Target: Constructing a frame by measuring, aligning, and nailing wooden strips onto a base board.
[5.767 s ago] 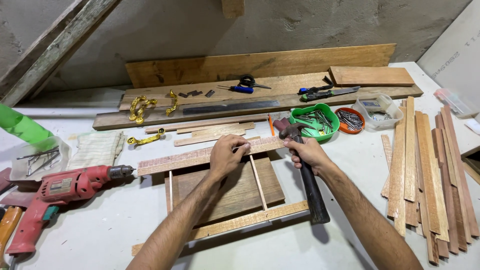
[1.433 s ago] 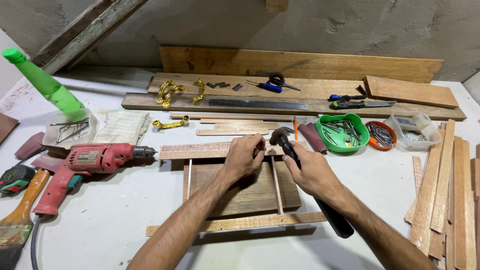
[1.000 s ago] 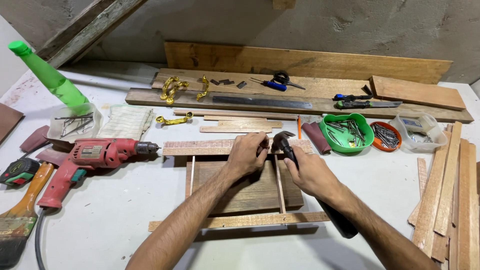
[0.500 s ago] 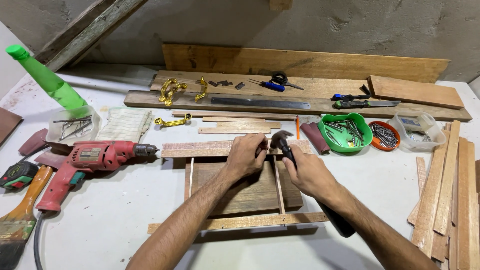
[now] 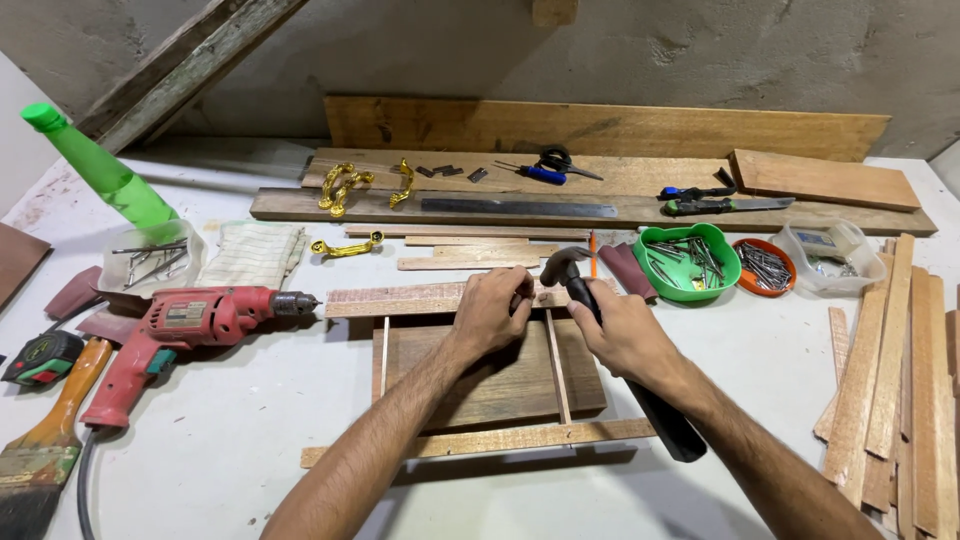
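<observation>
Gripping a black-handled hammer (image 5: 600, 330) near its head, the right hand (image 5: 625, 335) held it over a wooden frame (image 5: 480, 375) on the white table (image 5: 230, 450). The left hand (image 5: 492, 310) pinched something small on the frame's top slat. A red drill (image 5: 180, 330) lay left.

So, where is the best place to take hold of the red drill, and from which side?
Grip the red drill by its pistol handle, coming from above on the near left. It lies flat on its side, bit pointing right toward the wooden frame, and the handle angles toward the near left, free of other things.
</observation>
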